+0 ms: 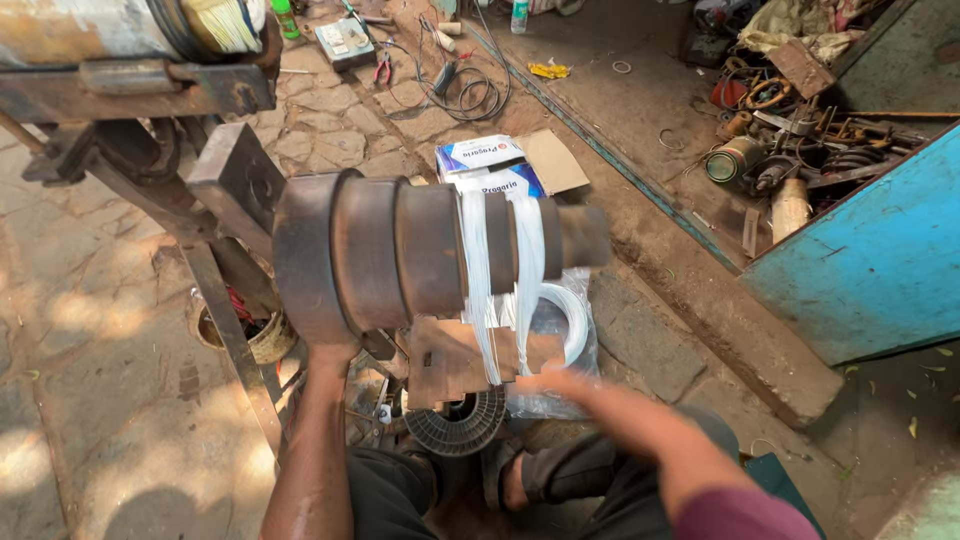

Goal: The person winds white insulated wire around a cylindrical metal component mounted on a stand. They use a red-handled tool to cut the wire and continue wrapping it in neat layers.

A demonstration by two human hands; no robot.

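Right hand reaches under the wound stepped former

The right hand, blurred so its finger spread cannot be told, sits just below the white wire looped over the rusty stepped former, whose long axis runs left-right; the left hand grips the former's wide left flange from beneath.

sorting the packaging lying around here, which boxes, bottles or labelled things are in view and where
Box: on the ground behind the stepped drum, flat, white and blue, brown flap open.
Green bottle: top edge, left of centre, small.
White bottle: top centre, green cap.
Yellow wrapper: on the ground, upper centre, crumpled.
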